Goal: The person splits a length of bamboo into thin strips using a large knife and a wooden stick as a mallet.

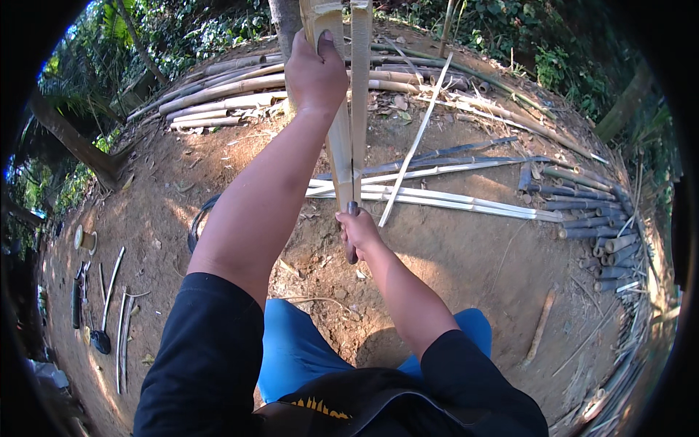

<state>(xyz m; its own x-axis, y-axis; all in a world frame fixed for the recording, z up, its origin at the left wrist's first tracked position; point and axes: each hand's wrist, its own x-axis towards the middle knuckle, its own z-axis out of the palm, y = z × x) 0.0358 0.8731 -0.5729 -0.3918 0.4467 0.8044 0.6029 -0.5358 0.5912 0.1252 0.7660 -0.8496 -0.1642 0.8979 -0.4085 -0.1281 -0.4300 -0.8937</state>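
Note:
A bamboo pole (340,146) stands lengthwise in front of me, split into two pale halves that spread apart toward the top. High on its left half my left hand (318,73) is closed, thumb up along the edge. Lower down, my right hand (358,231) wraps around the dark handle of a knife (352,251). The handle meets the lower end of the bamboo, where a dark line runs up the split. Its blade is mostly hidden or seen edge-on, so its shape cannot be made out.
Long split bamboo strips (466,202) lie crossed on the dirt ahead. Whole bamboo poles (226,105) are stacked at the back; cut dark pieces (582,207) are piled right. Tools (100,340) and a spool (85,239) lie left. A tree trunk (287,25) stands beyond my left hand.

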